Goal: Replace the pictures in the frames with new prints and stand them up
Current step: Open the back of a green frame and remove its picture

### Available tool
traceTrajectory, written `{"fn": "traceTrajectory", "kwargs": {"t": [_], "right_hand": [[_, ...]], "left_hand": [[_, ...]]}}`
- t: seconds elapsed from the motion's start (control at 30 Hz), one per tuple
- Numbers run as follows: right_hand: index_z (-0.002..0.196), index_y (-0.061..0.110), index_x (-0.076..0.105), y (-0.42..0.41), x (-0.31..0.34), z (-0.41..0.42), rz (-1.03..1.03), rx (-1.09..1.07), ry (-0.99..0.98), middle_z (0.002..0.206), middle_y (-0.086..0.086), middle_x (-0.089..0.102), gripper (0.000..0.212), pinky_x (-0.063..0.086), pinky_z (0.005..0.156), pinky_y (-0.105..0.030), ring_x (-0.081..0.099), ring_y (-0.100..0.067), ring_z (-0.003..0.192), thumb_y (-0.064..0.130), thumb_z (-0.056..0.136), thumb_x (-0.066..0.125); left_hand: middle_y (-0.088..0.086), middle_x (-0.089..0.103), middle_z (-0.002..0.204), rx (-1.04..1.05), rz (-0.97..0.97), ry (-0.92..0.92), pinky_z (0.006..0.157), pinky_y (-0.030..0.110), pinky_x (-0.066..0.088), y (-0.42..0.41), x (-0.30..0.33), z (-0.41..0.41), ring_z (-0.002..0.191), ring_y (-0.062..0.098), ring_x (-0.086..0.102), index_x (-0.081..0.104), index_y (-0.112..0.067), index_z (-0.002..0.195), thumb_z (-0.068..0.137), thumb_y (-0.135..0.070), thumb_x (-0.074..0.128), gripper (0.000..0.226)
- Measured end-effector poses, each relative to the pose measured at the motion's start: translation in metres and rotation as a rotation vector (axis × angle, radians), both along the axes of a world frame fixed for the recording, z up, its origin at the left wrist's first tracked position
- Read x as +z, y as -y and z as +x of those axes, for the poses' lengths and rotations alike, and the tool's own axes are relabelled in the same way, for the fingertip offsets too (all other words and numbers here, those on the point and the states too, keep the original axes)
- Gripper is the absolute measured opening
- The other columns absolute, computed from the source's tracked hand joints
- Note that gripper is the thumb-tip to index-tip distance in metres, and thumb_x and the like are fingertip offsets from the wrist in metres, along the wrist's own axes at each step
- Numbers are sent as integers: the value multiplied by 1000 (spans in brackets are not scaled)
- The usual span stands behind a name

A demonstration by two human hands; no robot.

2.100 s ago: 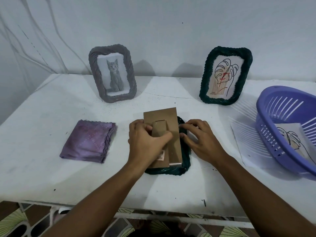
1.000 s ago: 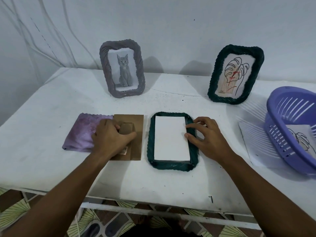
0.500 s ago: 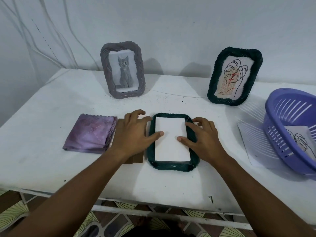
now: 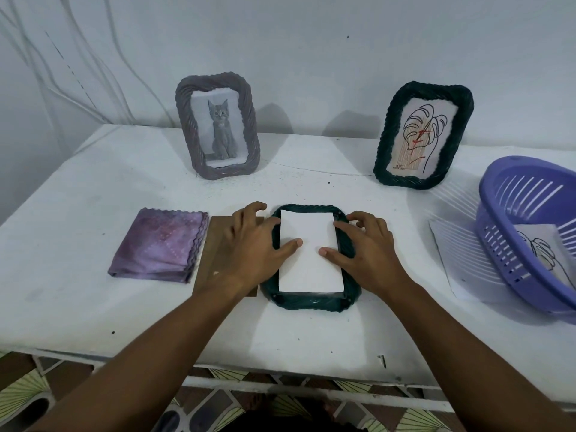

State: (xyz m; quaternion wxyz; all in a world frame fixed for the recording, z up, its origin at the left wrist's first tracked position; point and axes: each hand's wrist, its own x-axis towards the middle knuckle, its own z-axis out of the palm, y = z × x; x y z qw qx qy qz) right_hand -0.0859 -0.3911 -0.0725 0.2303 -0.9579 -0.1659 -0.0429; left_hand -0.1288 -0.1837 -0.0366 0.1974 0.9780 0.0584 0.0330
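A dark green woven frame [image 4: 311, 302] lies face down at the middle of the white table [image 4: 93, 188], with the white back of a print [image 4: 310, 260] showing inside it. My left hand [image 4: 252, 244] rests over the frame's left edge, thumb tip on the print. My right hand [image 4: 364, 247] lies on the right edge, thumb also touching the print. The brown backing board [image 4: 215, 244] sits flat to the left, partly under my left hand. A grey frame with a kitten picture [image 4: 218, 126] and a green frame with a line drawing [image 4: 424, 135] stand at the back.
A folded purple cloth [image 4: 159, 244] lies left of the backing board. A purple plastic basket [image 4: 530, 232] at the right edge holds a line-drawing print [image 4: 542, 251]. A white sheet [image 4: 448, 244] lies under the basket. The wall stands close behind the frames.
The backing board was lifted off the frame and laid down to the left. My left hand let go of it and came back onto the frame; both thumbs now press the print.
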Motion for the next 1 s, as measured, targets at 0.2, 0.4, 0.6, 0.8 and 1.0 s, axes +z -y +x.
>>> {"fn": "traceTrajectory", "kwargs": {"t": [0.2,0.4,0.6,0.8,1.0], "right_hand": [[132,25,52,0,0,0,-3,0,-10,137,1,40,66,30,104,-37,32,-20,124,63,79,57],[135,31,46,0,4,-2,32,0,-50,139,3,37,64,27,107,-37,29,-18,127,62,80,57],[123,54,47,8,17,-9,302,52,-114,137,14,34,48,29,100,-26,23,-1,121,56,78,64],[126,44,50,42,59,-5,242,-39,-30,139,7,40,50,38,99,-35,33,-14,127,60,79,55],[131,25,52,117,121,-1,-149,-359,33,139,-12,47,46,23,111,-46,35,-31,132,38,88,61]], "left_hand": [[-5,53,129,-36,-78,88,93,32,41,2,6,-2,118,16,43,54,-27,123,86,-45,62,43],[-7,61,99,-147,-360,35,60,5,44,2,11,-1,76,1,56,41,-34,130,93,-20,57,42],[-28,55,101,-166,-598,97,77,-2,38,-2,23,0,93,-1,58,63,-30,113,94,-19,57,23],[1,57,128,-210,-1114,-72,85,33,56,18,28,15,103,21,66,60,-22,123,79,1,71,51],[12,68,113,-295,-1197,-178,90,33,54,75,31,33,95,24,68,55,-24,129,80,4,70,58]]}}
